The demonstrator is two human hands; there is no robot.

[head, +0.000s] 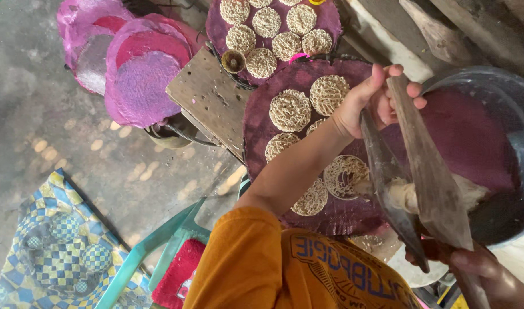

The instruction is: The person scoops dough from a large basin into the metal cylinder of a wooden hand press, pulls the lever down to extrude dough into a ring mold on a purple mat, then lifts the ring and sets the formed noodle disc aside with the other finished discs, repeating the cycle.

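Note:
My left hand (376, 100) grips the upper ends of a wooden hinged press (427, 177), with the arm reaching out from my orange sleeve. At the lower right, my right hand (482, 269) holds the press's lower end. A lump of pale dough (405, 194) sits squeezed between the two wooden arms. Below the press lies a round purple mat (262, 114) carrying several lacy noodle discs (289, 110). One fresh, thin disc (345, 174) lies right beside the press.
A second purple mat (330, 17) with several discs lies behind. Stacked pink and purple mats (139, 74) sit at the back left. There is a wooden board (207, 97), a grey basin (522, 114) at right, a green plastic chair (159, 243), and checked cloth (56, 252) on the concrete floor.

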